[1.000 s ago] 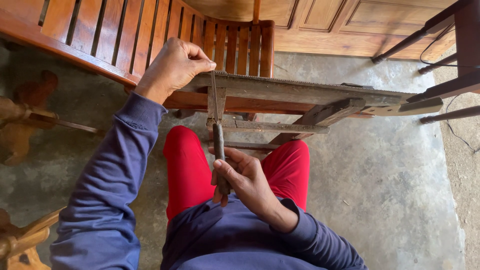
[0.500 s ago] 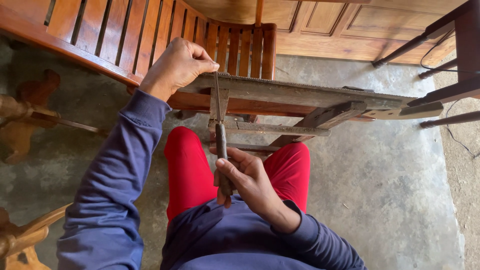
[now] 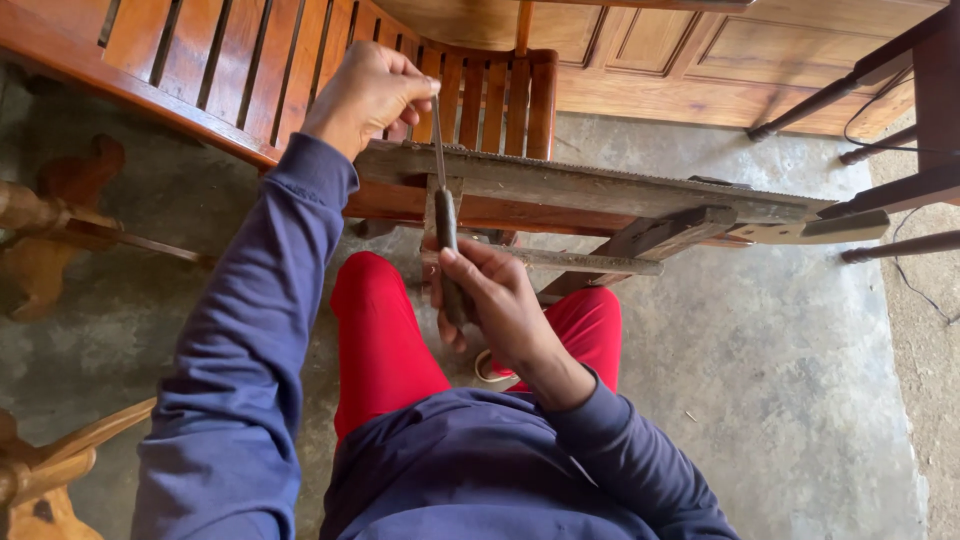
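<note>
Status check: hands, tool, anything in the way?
Left hand pinches tip of thin metal file. Right hand grips its dark handle. File crosses clamped saw blade. Nothing obstructing.

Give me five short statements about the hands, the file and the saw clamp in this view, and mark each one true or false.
1. The right hand grips the dark handle of the file. True.
2. The left hand rests flat on the concrete floor. False: it is raised and pinches the far tip of the file.
3. The file lies across the toothed saw blade held in the wooden clamp. True.
4. The person wears green trousers. False: the trousers are red, with a dark blue long-sleeved top.
5. The slatted wooden bench stands behind the clamp. True.
</note>
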